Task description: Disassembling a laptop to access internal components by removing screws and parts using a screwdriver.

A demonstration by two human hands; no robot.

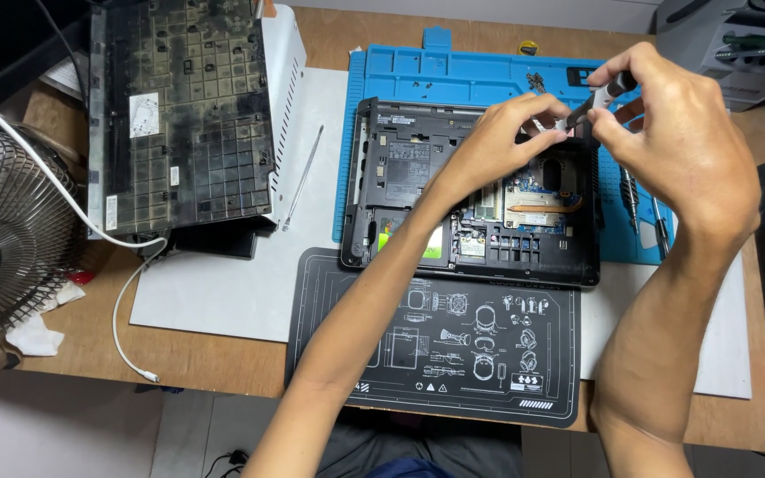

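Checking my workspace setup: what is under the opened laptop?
The laptop lies on a blue mat, its front edge overlapping a black mat. What is directly beneath it is covered. Both hands hover above it.

Wooden desk (pixel 223 358): white sheet (pixel 250 292), blue mat (pixel 462 75), fan (pixel 2 239).

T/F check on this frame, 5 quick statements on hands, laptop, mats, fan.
1. Both hands, left hand and right hand, are above the opened laptop base. True.
2. The right hand holds a screwdriver. True.
3. The laptop base lies wholly on the black mat. False: it lies mostly on the blue mat, its near edge reaching the black one.
4. The fan stands at the right. False: at the left.
5. The white cable is plugged into the laptop. False: its end lies free.
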